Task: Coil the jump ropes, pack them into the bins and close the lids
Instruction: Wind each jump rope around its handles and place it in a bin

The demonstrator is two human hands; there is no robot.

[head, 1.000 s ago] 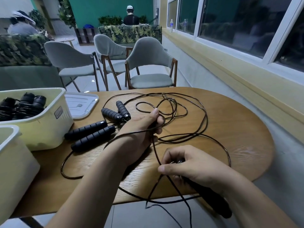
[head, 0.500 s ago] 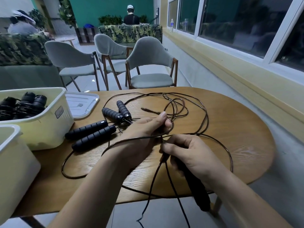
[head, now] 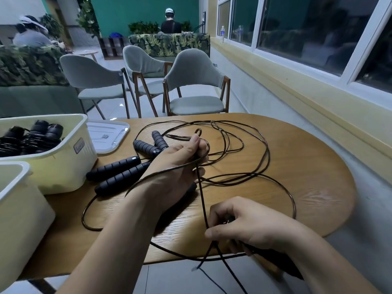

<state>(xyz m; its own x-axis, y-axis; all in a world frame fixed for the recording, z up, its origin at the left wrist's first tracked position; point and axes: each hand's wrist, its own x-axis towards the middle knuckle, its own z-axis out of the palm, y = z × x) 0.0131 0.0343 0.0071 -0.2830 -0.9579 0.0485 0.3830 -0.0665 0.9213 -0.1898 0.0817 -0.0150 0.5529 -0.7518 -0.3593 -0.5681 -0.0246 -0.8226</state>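
Jump-rope cord, thin dark brown, sprawls mostly uncoiled on the wooden tabletop; my left hand curls its fingers round first loops, my right hand pinches the strand. Cream plastic bin part-filled, unlidded.

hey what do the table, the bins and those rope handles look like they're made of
Table: wood or wood veneer, matte, with visible grain. Bins: cream plastic, smooth with a slight sheen. Handles: probably black foam or rubber, matte and ribbed.
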